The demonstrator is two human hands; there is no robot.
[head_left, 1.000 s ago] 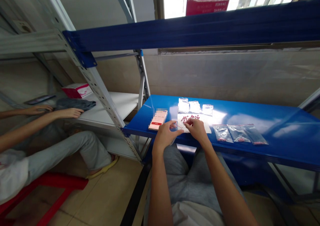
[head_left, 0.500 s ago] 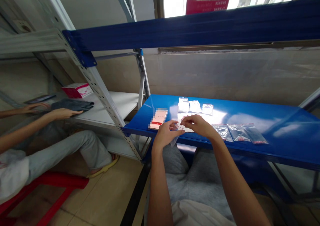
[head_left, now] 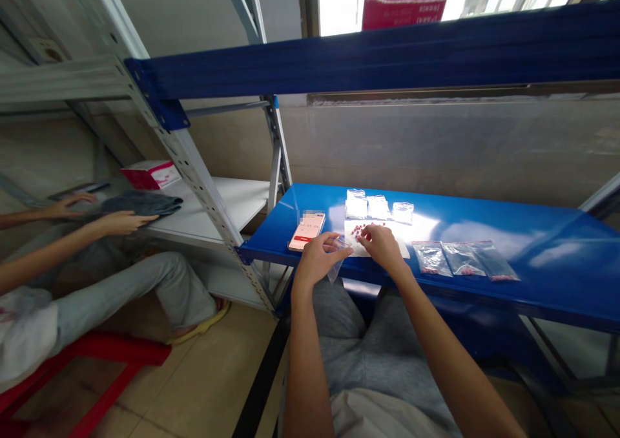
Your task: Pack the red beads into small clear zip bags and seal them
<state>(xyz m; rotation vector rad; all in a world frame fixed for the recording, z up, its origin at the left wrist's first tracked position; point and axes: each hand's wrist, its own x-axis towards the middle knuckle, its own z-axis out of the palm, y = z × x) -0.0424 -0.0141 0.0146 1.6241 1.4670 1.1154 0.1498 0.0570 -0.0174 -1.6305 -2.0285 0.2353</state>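
As the right hand [head_left: 382, 245] has come down from its higher, reaching pose, its fingertips [head_left: 372, 238] now sit narrowly pinched at the small red beads [head_left: 361, 232] heaped on a white paper sheet [head_left: 387, 244], though I cannot tell whether they hold a bead. The left hand [head_left: 317, 260] stays by the near edge of the blue steel shelf [head_left: 533, 283], with thumb and fingers closed on a small clear plastic bag [head_left: 335, 269], which hangs tilted just past that edge. The two hands are close together, just in front of the beads. A lit phone [head_left: 306, 231] lies left of the paper. Three clear bags [head_left: 378, 207] stand in a row behind it, and three more bags [head_left: 462, 259], each with a few red beads near the bottom, lie to its right. Off to the left, another person's hands [head_left: 126, 222] rest on a grey cloth [head_left: 143, 202] on a white shelf.
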